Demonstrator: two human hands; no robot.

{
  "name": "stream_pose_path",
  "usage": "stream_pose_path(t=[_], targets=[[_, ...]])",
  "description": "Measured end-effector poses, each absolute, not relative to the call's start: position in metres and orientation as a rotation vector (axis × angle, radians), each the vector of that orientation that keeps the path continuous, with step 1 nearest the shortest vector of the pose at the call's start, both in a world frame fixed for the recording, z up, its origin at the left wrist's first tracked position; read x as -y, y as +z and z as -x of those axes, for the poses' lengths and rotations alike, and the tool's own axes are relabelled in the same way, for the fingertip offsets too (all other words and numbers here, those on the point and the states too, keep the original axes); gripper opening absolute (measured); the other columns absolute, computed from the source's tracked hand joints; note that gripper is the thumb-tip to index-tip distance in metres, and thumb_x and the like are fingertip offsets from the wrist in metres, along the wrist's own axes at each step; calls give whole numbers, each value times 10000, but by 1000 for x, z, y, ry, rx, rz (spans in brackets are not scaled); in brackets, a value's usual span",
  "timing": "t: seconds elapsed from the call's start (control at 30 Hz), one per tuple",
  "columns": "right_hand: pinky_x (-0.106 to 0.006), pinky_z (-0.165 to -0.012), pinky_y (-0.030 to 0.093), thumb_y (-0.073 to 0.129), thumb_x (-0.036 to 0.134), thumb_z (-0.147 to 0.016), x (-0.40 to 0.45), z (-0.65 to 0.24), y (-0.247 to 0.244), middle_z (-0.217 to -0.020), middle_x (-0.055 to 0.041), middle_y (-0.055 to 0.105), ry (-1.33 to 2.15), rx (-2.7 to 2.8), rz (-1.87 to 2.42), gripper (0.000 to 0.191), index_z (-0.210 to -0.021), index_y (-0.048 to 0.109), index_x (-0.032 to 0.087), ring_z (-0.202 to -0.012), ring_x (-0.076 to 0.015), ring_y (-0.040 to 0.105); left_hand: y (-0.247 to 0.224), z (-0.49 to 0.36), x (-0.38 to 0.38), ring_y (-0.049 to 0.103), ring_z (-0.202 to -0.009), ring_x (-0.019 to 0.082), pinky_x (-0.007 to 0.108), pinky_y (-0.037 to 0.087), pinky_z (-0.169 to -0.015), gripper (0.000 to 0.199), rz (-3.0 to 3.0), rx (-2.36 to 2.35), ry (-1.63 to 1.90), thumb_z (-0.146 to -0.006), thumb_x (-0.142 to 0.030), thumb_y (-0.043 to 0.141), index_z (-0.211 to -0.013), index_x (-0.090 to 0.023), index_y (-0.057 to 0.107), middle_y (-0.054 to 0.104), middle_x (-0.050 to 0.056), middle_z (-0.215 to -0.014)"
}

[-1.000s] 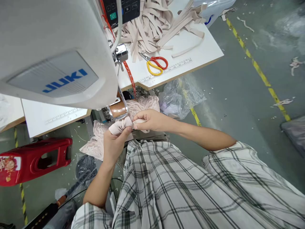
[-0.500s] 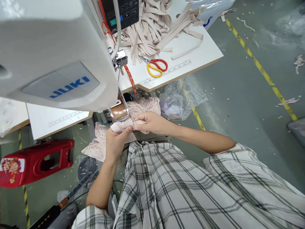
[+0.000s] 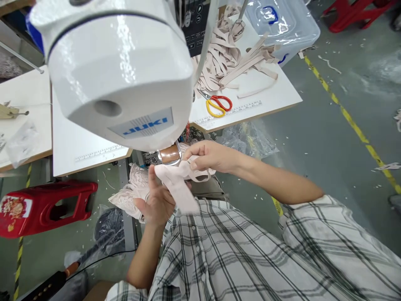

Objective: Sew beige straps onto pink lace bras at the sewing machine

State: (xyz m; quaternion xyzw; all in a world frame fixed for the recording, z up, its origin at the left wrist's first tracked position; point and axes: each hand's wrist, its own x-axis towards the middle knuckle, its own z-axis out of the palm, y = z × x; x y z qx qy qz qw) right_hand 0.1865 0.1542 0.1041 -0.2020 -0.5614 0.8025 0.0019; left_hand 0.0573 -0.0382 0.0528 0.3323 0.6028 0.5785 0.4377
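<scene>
One red stool (image 3: pixel 73 194) beside table (image 3: pixel 86 142).

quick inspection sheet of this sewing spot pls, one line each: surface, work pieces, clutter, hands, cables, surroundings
surface: white tabletop with printed ruler, beside white JUKI sewing machine
work pieces: pale pink fabric strip, one end dangling; pale pink lace fabric below the machine
clutter: heap of beige fabric strips; metal scissors with red and yellow handles on the tabletop
hands: right hand pinches the strip; left hand open beneath it
cables: thin black cable, lower left
surroundings: red plastic stool; yellow-and-black floor tape; scraps on green floor
</scene>
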Motion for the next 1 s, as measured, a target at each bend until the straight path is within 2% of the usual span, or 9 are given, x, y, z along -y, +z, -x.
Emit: stream_pose_path(t=[0.13,0.23,0.3,0.37,0.63,0.73,0.83,0.9,1.0], targets=[[-244,-639,385,667,300,-707,-170,-166,125,-765,3,658,2304,2216,303,185,-834,683,165,-669,-111,537,49,-49,35,628,-1258,273,512,583,-903,795,-1155,-1531,1616,-835,-680,-268,-1560,-355,-240,580,121,-1451],[-255,-618,300,589,206,-735,-179,-155,134,-609,25,529,1651,2631,387,111,-630,593,170,-622,-100,427,52,-21,29,513,-1379,326,512,517,-1043,771,-1642,-1675,1601,-954,-736,190,-1615,-367,44,487,105,-1537],[-268,-599,246,558,173,-739,-182,-150,136,-550,39,429,1389,2750,425,166,-578,515,173,-596,-95,344,49,1,25,572,-1315,320,463,480,-1100,762,-1941,-1737,1375,-903,-631,578,-1567,-361,320,576,78,-1457],[-278,-600,222,554,164,-747,-182,-148,136,-555,43,391,1316,2802,404,172,-590,487,175,-607,-97,312,40,19,20,655,-1199,275,399,477,-1108,790,-2240,-1809,1083,-846,-483,737,-1541,-340,390,670,61,-1338],[-302,-594,196,567,150,-775,-179,-142,135,-555,33,310,1212,2854,475,276,-543,422,190,-599,-105,247,14,48,5,701,-1056,307,400,520,-1046,595,-2315,-1927,689,-770,-451,808,-1334,-326,662,768,69,-1072],[-297,-586,246,568,166,-796,-178,-146,129,-561,16,399,1157,2850,498,234,-571,504,187,-579,-114,312,23,42,2,651,-1170,335,435,472,-1091,594,-2202,-1927,640,-792,-440,781,-1357,-322,644,739,90,-1176],[-317,-713,398,577,251,-884,-173,-158,113,-868,-56,635,1050,2753,475,123,-861,677,183,-777,-184,535,37,30,1,637,-1189,331,437,462,-1089,617,-2209,-1934,707,-829,-386,748,-1420,-322,583,715,105,-1227],[-384,-888,429,569,317,-934,-168,-166,100,-1179,-108,631,899,2625,457,211,-1070,680,199,-1046,-251,563,45,22,2,655,-1138,321,422,476,-1058,627,-2189,-1956,750,-847,-358,727,-1448,-331,550,731,105,-1155],[-421,-983,403,524,305,-974,-165,-171,82,-1215,-93,639,812,2491,429,209,-1048,703,228,-1143,-253,556,54,12,4,671,-1008,298,375,514,-954,600,-2099,-2025,732,-861,-370,705,-1442,-334,558,734,101,-1031]])
